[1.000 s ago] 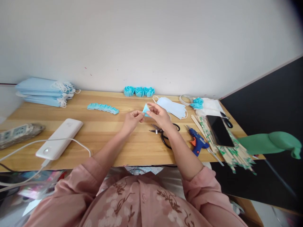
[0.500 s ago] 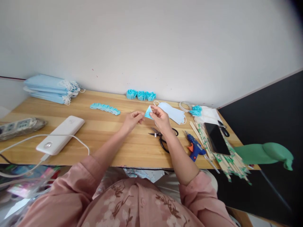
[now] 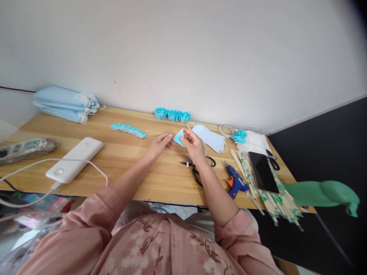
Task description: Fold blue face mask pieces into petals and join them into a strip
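Note:
A small folded blue piece of mask fabric [image 3: 179, 136] is held just above the wooden table [image 3: 129, 160] between both hands. My left hand [image 3: 159, 144] pinches its left tip with fingers closed. My right hand [image 3: 193, 144] pinches its right side from above. Black scissors [image 3: 197, 166] lie right below my right wrist. A light blue face mask [image 3: 209, 137] lies flat just beyond my right hand.
A pleated blue strip [image 3: 128, 130], folded blue pieces [image 3: 172, 114] by the wall and a mask stack [image 3: 67, 103] lie at the back. A power bank [image 3: 76, 158] with cable and power strip [image 3: 27, 149] sit left. Blue glue gun [image 3: 236, 182], phone [image 3: 262, 172] and wooden sticks [image 3: 272, 194] sit right.
Both hands have stayed pinched on the blue piece, with small finger shifts. The view has drifted slightly, so everything on the table appears a little displaced.

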Demonstrator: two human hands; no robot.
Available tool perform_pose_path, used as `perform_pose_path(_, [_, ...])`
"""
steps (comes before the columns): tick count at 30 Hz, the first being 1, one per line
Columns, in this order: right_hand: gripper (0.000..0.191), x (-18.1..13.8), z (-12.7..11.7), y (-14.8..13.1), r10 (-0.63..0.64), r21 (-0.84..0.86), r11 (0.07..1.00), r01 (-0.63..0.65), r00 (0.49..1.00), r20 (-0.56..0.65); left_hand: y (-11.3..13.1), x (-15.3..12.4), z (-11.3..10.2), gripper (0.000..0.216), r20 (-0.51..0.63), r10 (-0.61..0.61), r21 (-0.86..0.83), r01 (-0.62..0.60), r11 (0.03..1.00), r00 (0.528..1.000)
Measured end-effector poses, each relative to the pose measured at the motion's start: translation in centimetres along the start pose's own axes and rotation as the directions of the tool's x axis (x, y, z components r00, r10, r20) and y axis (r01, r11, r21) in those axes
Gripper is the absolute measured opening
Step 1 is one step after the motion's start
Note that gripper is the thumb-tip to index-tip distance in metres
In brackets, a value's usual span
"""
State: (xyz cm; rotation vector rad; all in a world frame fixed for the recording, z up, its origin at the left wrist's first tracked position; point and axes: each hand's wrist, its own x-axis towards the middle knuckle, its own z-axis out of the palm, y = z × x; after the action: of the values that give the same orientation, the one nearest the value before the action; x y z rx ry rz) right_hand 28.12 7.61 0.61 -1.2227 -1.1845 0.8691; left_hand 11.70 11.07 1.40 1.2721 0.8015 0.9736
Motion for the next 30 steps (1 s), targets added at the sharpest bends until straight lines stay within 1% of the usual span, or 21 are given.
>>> perform_pose_path(3, [0.049,-0.06,0.09,-0.28,-0.007,-0.009,1.000,0.007,1.000,-0.011,0.11,-0.14,0.20,0.031,0.038,-0.024,-0.033,0.025,0.999,0.999])
perform_pose_path(5, [0.050,-0.10,0.15,-0.36,0.002,-0.015,1.000,-0.002,1.000,-0.004,0.07,-0.16,0.30,0.029,0.044,-0.030,-0.043,0.032,0.999,0.999])
perform_pose_path(12, [0.050,-0.19,0.17,-0.30,0.019,0.014,1.000,-0.020,0.999,0.045,0.06,-0.25,0.05,0.026,0.026,-0.022,-0.046,0.023,0.999,0.999])
perform_pose_path(17, [0.048,-0.06,0.05,-0.09,0.026,0.048,0.998,-0.028,0.999,0.042,-0.07,-0.15,-0.01,0.026,-0.005,-0.031,-0.028,0.031,0.999,1.000])
perform_pose_path(20, [0.047,0.04,-0.04,0.06,0.024,0.040,0.999,-0.025,0.999,0.046,-0.29,0.05,-0.02,0.025,-0.017,-0.031,-0.025,0.030,0.999,0.999])
perform_pose_path(25, [0.048,0.11,-0.02,0.37,0.011,0.015,1.000,-0.011,0.999,0.036,-0.64,0.31,-0.21,0.025,-0.009,-0.006,0.006,0.006,1.000,1.000])
perform_pose_path(30, [0.042,0.00,0.04,0.30,-0.006,0.029,1.000,0.004,0.998,0.068,-0.88,0.36,-0.45,0.027,-0.007,-0.011,0.026,0.012,1.000,1.000])
